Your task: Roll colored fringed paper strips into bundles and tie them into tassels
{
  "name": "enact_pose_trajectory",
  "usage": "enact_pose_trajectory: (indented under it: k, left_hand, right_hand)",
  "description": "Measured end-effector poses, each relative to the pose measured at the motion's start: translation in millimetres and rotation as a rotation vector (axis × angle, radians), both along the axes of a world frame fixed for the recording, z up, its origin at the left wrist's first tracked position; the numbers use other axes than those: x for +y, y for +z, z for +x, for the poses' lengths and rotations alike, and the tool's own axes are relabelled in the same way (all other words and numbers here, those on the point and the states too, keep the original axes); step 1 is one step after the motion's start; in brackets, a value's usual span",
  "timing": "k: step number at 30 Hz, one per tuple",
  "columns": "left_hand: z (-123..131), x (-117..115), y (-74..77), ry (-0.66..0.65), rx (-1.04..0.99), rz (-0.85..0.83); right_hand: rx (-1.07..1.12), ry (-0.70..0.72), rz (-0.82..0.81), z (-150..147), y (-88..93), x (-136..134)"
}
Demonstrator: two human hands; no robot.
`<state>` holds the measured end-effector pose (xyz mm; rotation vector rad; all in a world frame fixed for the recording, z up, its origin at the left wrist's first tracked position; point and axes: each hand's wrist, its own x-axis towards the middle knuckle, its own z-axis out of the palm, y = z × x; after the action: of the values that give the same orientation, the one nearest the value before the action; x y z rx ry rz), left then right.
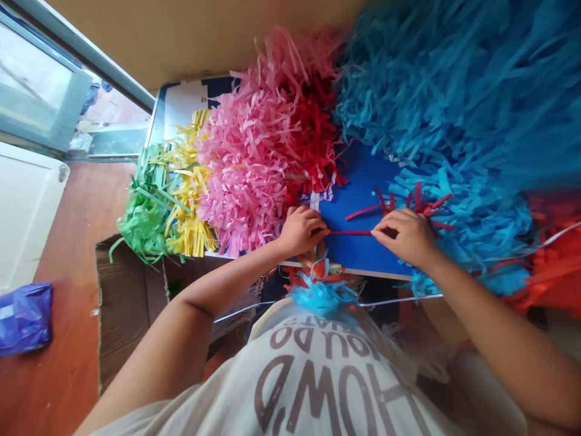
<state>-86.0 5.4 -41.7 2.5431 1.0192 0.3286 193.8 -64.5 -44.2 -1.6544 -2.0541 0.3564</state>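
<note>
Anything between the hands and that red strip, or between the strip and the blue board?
Nothing visible. The left hand and right hand hold the two ends of the red paper strip, which lies against the blue board. Other red strips sit beyond it, not across it.

Both bare arms reach forward from the body, the left forearm slanting up from the lower left and the right forearm coming in from the lower right. The left hand and right hand face each other, backs up, fingers curled. The left fingertips and right fingertips pinch, just apart.
</note>
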Motion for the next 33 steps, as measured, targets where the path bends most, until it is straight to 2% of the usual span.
enact_pose_trajectory:
  k: [7,9,12,14,16,18,20,24,28,31,33]
  left_hand:
    - [8.0,1.6,8.8,0.013,0.074,-0.005]
    - [10.8,1.1,13.6,-0.057,0.084,0.049]
    - [15.6,-0.9,18.1,-0.245,0.081,0.178]
    - [18.5,-2.2,18.6,-0.314,0.09,0.253]
    - [20.4,-2.5,17.8,-0.332,0.098,0.311]
    - [21.7,-2.5,16.1,-0.341,0.081,0.354]
    - [23.7,-3.3,13.6,-0.344,0.052,0.384]
    - [32.1,-6.8,6.5,-0.273,0.027,0.442]
    - [37.1,-2.6,7.3,-0.212,0.025,0.473]
    - [28.8,3.4,25.6,-0.213,-0.069,0.546]
    - [20.2,5.2,46.2,-0.22,-0.189,0.625]
  right_hand:
    - [-0.068,-0.057,-0.101,-2.6,0.3,6.7]
    - [-0.124,-0.061,-0.124,-2.4,3.4,9.5]
    - [-0.219,-0.033,-0.111,-8.0,15.7,10.2]
    - [-0.296,0.02,-0.035,-17.4,25.8,7.6]
    - [-0.354,0.137,0.074,-29.1,32.0,3.9]
    - [-0.387,0.273,0.166,-39.1,31.3,1.6]
    - [-0.398,0.351,0.202,-44.6,25.0,2.6]
    - [-0.215,0.291,0.113,-48.0,13.4,12.1]
    - [-0.14,0.182,0.127,-55.3,17.7,16.7]
    - [-0.053,0.11,0.127,-59.0,34.2,14.2]
    - [0.18,0.082,-0.046,-58.4,52.3,13.4]
